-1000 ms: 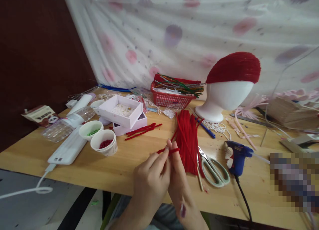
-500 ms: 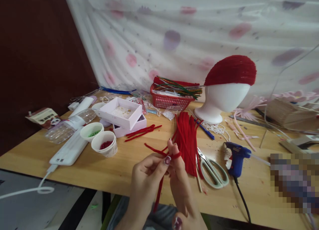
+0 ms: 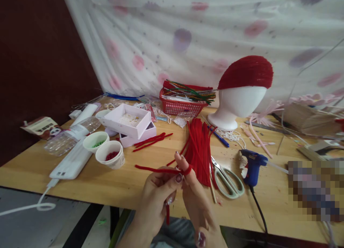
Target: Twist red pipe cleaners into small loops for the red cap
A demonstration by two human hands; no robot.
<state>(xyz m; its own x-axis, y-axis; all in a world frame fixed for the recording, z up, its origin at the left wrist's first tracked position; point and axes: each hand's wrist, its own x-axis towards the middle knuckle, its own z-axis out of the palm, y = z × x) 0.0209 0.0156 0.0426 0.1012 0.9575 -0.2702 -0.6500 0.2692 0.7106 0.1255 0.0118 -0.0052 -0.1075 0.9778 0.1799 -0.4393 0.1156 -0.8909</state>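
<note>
a person's left hand [image 3: 158, 190] clamps a fuzzy red strip [image 3: 153, 168] between thumb and finger, just above the front part of the wooden table [image 3: 115, 189]. one end of the strip sticks out to the left past the knuckles, and a red end hangs down below the same hand. the right hand [image 3: 197, 201] is close against the left, its fingers raised with the strip curled around them; its thumb is set apart lower down, and whether its other fingers close on anything cannot be told. just beyond the right hand lies a bundle of red strips [image 3: 198, 151], with scissors [image 3: 228, 181] beside it and a blue glue gun [image 3: 252, 165] farther right. behind, a white head form [image 3: 232, 104] wears a red cap [image 3: 245, 73].
</note>
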